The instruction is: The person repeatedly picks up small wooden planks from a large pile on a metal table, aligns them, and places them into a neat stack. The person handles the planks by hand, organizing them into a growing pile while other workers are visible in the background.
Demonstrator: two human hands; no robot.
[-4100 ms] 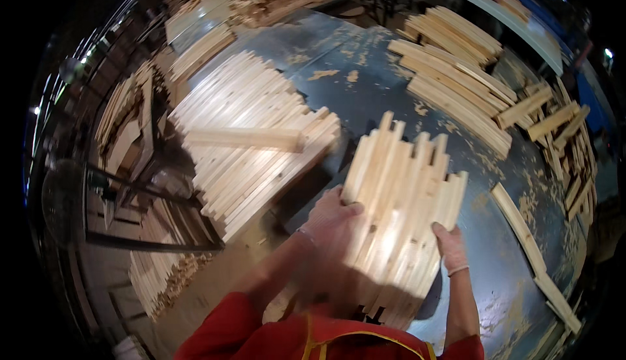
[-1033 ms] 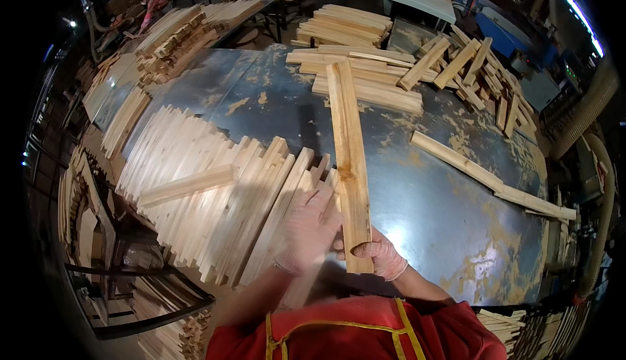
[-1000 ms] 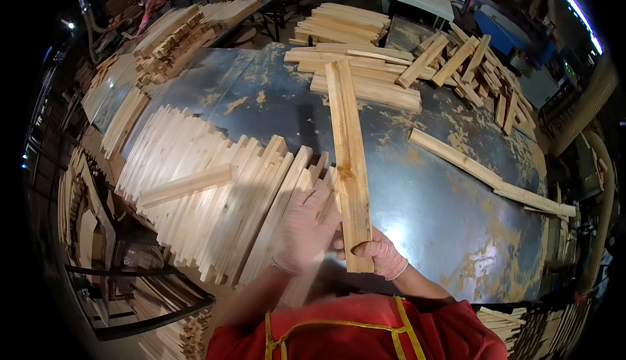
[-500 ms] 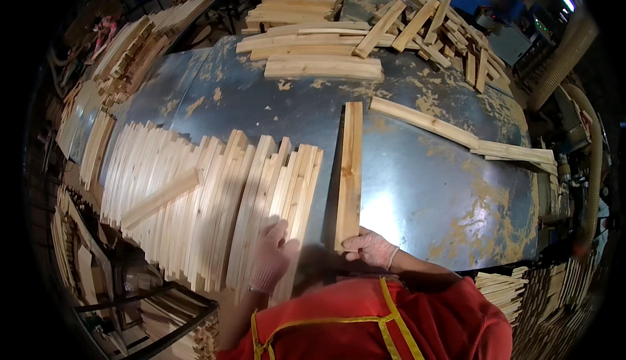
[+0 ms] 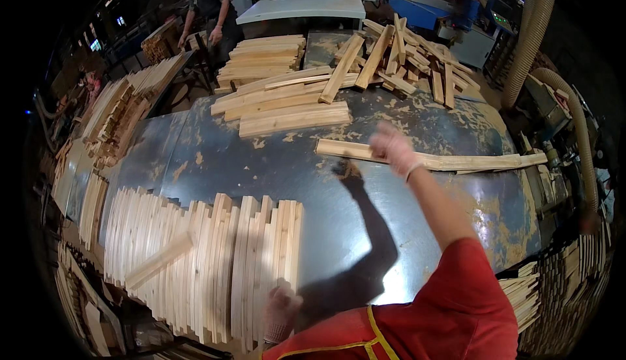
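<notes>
My right hand (image 5: 393,146), in a pale glove and smeared by motion, is over a long wooden strip (image 5: 345,149) lying crosswise on the metal table. Whether its fingers grip the strip cannot be made out. A second strip (image 5: 502,162) continues from it toward the right edge. Low in the picture, my gloved left hand (image 5: 282,308) rests against the near right end of a row of wooden strips (image 5: 215,256) set side by side, its fingers loosely apart. One short piece of wood (image 5: 158,260) lies slantwise on top of that row.
Beyond the strips stand a neat wood stack (image 5: 293,120) and a jumbled pile (image 5: 404,54). Sawdust patches the metal table (image 5: 228,158). Ribbed hoses (image 5: 531,34) and machinery edge the right. Another person (image 5: 212,14) stands at the far left, near more stacked wood (image 5: 111,125).
The strip that my right hand held upright before me has left that hand. My right arm has stretched forward to the crosswise strip. The view has tilted up, bringing another person into sight.
</notes>
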